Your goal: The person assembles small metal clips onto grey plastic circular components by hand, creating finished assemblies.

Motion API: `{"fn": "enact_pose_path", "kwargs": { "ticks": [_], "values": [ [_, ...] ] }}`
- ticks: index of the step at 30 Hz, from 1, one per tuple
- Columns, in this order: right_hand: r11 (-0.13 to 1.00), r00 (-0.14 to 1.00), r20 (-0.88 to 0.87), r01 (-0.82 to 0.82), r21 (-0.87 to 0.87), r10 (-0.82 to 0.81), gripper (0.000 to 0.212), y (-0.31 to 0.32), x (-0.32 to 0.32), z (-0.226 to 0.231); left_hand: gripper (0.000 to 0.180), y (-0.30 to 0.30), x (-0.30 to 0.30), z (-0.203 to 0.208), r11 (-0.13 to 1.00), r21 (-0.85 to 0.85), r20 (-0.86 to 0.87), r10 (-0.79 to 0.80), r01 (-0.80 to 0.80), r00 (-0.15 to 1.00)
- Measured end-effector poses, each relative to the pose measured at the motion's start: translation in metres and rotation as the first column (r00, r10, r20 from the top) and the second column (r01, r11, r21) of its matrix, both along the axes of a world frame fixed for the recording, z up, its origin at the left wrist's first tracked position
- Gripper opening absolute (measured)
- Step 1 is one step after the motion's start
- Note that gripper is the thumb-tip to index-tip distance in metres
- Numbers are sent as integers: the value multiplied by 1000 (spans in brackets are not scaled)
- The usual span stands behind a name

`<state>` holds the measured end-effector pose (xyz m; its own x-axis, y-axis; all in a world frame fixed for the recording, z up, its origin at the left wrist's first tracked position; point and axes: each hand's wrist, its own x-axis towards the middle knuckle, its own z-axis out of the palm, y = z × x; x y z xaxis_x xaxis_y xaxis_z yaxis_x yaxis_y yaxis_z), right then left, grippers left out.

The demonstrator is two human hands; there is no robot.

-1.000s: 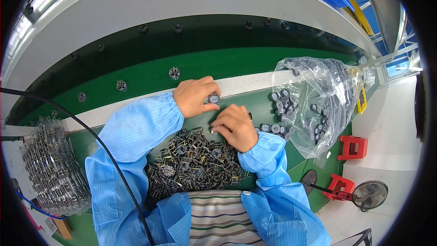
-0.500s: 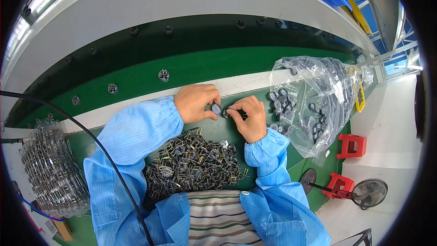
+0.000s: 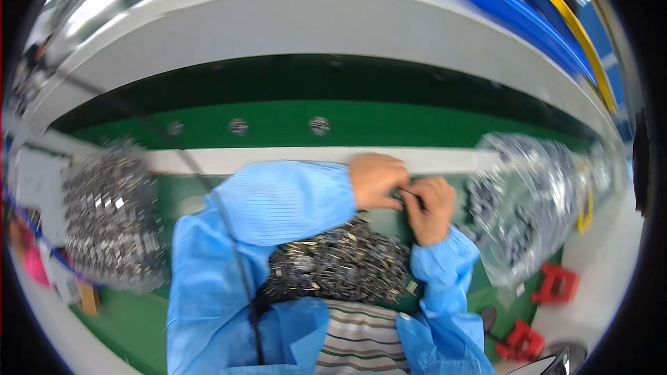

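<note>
Overall, a long grey-white panel (image 3: 333,31) arches across the top, above a green belt (image 3: 389,123). On the near side of the belt runs a pale ledge (image 3: 306,160), and then a green tabletop (image 3: 385,222). Two light-blue sleeves reach over it, the left sleeve (image 3: 285,201) lying across the middle and the right sleeve (image 3: 450,271) rising from below. A clear plastic bag (image 3: 542,201) slumps on the right, with small dark grey parts inside. On the left stands a stack of clear trays (image 3: 114,222), glinting and blurred. Between the sleeves, close to the body, spreads a heap of pin-legged components (image 3: 340,264), dark with brassy and silvery glints. Two red stools sit at the lower right, one higher (image 3: 558,283) and one lower (image 3: 522,342).

The left hand (image 3: 379,180) and right hand (image 3: 432,212) meet beyond the heap's upper right edge, near the ledge. Both are pinching, thumbs and fingers drawn in on a small dark part (image 3: 415,198) between the fingertips; blur and the fingers hide its shape. Smallest of all, three round components rest in a spaced row on the belt: right (image 3: 319,126), middle (image 3: 238,126) and left (image 3: 175,128).
</note>
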<state>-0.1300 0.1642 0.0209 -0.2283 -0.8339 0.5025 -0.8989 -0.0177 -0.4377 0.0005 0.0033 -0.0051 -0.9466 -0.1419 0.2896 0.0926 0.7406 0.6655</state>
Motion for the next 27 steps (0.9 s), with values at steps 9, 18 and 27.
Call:
{"fn": "enact_pose_path", "kwargs": {
  "ticks": [9, 18, 27],
  "values": [
    [998, 985, -169, 1, 68, 10, 14, 6, 2, 0, 34, 6, -19, -18, 1000, -15, 11, -4, 5, 1000],
    [982, 984, 151, 61, 180, -89, 16, 20, -2, -4, 32, -1, -14, -14, 997, 63, 14, 38, -39, 999],
    [745, 913, 69, -370, 555, 402, 38, 59, 12, 61, 38, -71, 1, 2, 837, -236, 136, 532, -495, 835]
  ]
}}
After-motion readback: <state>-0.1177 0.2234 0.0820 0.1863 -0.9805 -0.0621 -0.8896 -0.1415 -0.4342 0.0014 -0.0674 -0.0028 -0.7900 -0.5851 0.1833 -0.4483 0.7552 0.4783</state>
